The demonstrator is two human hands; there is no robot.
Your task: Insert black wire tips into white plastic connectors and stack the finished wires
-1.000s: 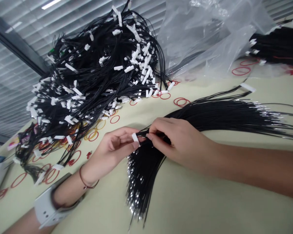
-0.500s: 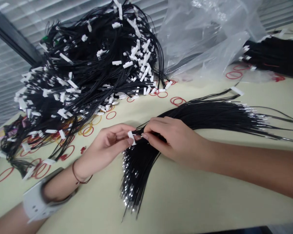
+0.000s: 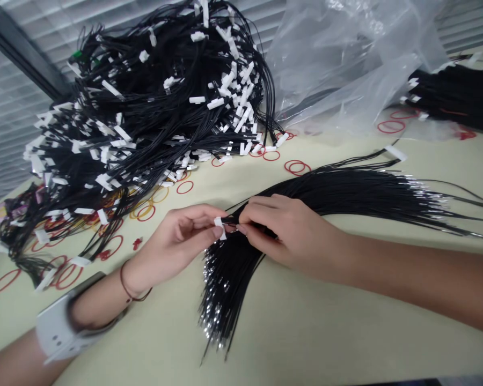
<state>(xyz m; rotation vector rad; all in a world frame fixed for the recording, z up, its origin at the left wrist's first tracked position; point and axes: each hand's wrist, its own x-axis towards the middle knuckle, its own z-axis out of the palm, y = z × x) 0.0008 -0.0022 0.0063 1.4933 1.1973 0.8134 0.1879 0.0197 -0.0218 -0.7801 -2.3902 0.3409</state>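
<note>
Between its thumb and fingers, my left hand [image 3: 181,241] pinches a small white connector [image 3: 220,228]. My right hand [image 3: 285,230] is closed, its thumb and forefinger pinching a thin black wire [image 3: 234,229] just right of the connector. Whether the wire's tip sits inside the connector is too small to tell. Beneath both hands lies a curved bundle of black wires [image 3: 233,273], with shiny metal tips at its lower left end and more at the far right. Another white connector [image 3: 395,153] with wires in it rests on the bundle's upper right edge.
A large heap of black wires with white connectors [image 3: 161,107] fills the back left of the table [image 3: 326,327]. Red rubber bands [image 3: 298,167] lie scattered around it. A clear plastic bag [image 3: 346,69] stands at the back, with more black wires [image 3: 462,96] at the right.
The view has shifted slightly. The right hand's fingertips stay close beside the connector, and the left hand keeps its pinch. The grips look nearly the same.
</note>
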